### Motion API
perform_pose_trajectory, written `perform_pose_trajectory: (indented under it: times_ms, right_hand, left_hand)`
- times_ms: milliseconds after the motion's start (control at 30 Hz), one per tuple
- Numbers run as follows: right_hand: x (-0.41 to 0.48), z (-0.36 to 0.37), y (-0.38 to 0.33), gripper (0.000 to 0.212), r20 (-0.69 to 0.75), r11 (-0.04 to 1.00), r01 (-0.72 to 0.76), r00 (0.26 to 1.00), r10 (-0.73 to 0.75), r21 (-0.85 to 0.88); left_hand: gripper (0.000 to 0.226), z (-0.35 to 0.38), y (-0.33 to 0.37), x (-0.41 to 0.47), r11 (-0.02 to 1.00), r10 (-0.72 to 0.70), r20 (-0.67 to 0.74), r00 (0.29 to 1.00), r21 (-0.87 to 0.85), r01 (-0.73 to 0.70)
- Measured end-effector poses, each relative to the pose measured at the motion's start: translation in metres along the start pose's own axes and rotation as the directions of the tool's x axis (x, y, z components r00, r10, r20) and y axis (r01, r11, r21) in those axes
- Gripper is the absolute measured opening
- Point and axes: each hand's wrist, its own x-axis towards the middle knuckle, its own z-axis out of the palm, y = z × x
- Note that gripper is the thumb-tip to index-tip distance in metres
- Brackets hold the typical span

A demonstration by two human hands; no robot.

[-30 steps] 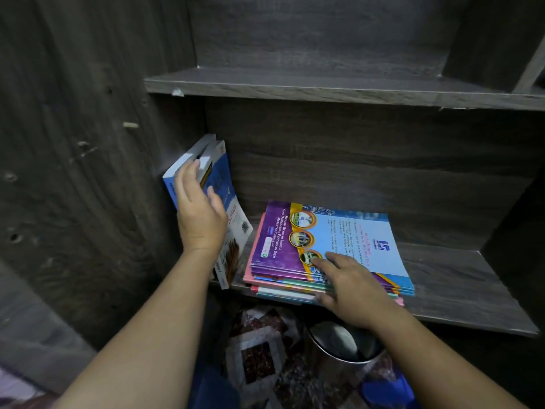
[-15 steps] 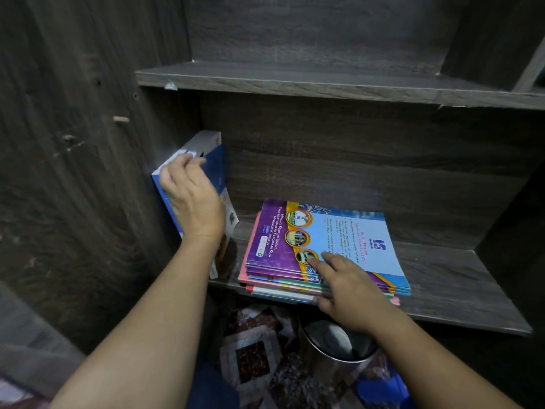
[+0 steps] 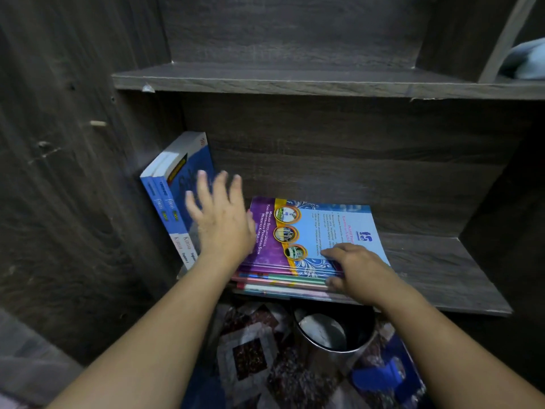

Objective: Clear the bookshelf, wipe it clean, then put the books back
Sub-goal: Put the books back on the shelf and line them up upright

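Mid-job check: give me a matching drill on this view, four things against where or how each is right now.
Things:
1 left hand
2 right hand
3 blue books
4 metal bin

States:
A below the shelf
B grips the front edge of the flat stack
C upright against the left wall
D fingers spread, holding nothing

Pairs: 1-D; 2-B; 3-C; 4-A
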Motion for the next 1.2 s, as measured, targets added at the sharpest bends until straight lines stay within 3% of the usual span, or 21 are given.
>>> perform_pose_trajectory:
  times_ms: [67,167,267,333,600,800,1067,1200]
  right_hand:
    - [-0.001,-0.004,0.008,0.069,0.003,0.999,-0.032,0.999,0.032,0.016]
    - [-0.002,-0.008,0.016,0.071,0.011,0.998,-0.056,0.998,0.056,0.027]
    - [-0.004,-0.008,0.021,0.07,0.016,0.997,-0.056,0.998,0.056,0.049]
    - [-0.004,-0.008,0.022,0.067,0.005,0.998,-0.046,0.999,0.046,0.048]
    - [-0.007,-0.011,0.029,0.082,0.004,0.997,-0.078,0.997,0.078,0.011]
    - [-0.004,-0.009,0.028,0.069,-0.019,0.998,-0.013,1.0,0.014,0.055]
    - [-0.003,-0.013,0.037,0.057,-0.015,0.984,-0.05,0.998,0.053,0.169]
    - [-0.007,-0.019,0.036,0.06,-0.053,0.989,-0.059,0.996,0.067,0.137]
  left_hand:
    - [0.067,0.007,0.008,-0.005,0.985,0.162,0.102,0.982,-0.085,-0.153]
    - [0.066,0.019,0.021,-0.012,0.909,0.389,0.269,0.881,-0.27,-0.319]
    - [0.078,0.029,0.035,-0.019,0.82,0.522,0.419,0.743,-0.486,-0.302]
    - [0.085,0.033,0.043,-0.022,0.8,0.551,0.46,0.696,-0.528,-0.284]
    - [0.068,0.035,0.051,-0.018,0.796,0.599,0.466,0.652,-0.438,-0.418]
    - [0.056,0.04,0.049,-0.023,0.764,0.643,0.441,0.627,-0.428,-0.483]
    - [0.06,0.036,0.043,-0.017,0.794,0.577,0.455,0.679,-0.509,-0.333]
    - [0.048,0.032,0.042,-0.01,0.772,0.527,0.392,0.754,-0.592,-0.232]
